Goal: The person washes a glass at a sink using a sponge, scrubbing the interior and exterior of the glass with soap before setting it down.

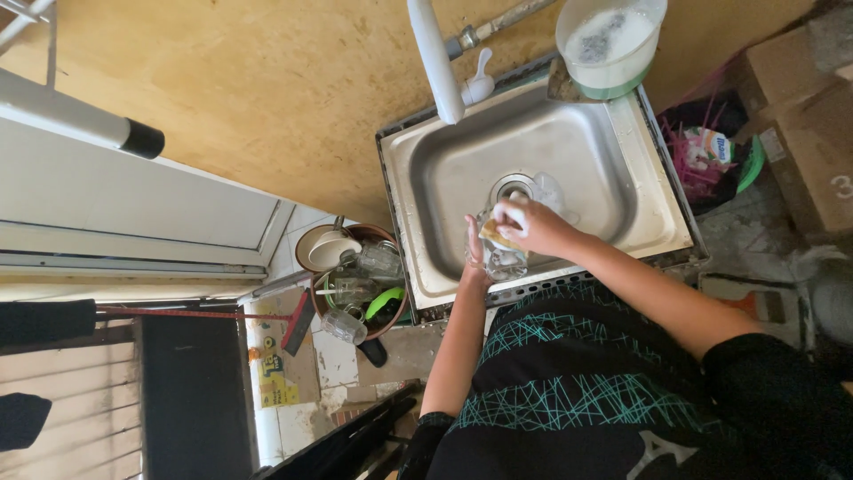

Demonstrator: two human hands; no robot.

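Observation:
Over the steel sink [444, 178], my left hand [475, 255] grips a clear drinking glass [506, 261] from its left side. My right hand [539, 226] presses a yellow sponge [496, 234] with white foam against the top of the glass. Both hands are just in front of the sink drain [513, 188]. Another clear object lies in the sink right of the drain, partly hidden by my right hand.
A white tap [435, 62] hangs over the sink's back edge. A bowl of soapy water [611, 40] stands at the back right corner. On the floor left of the sink is a round basin [355, 280] with glasses and dishes. Cardboard boxes [800, 116] are stacked at the right.

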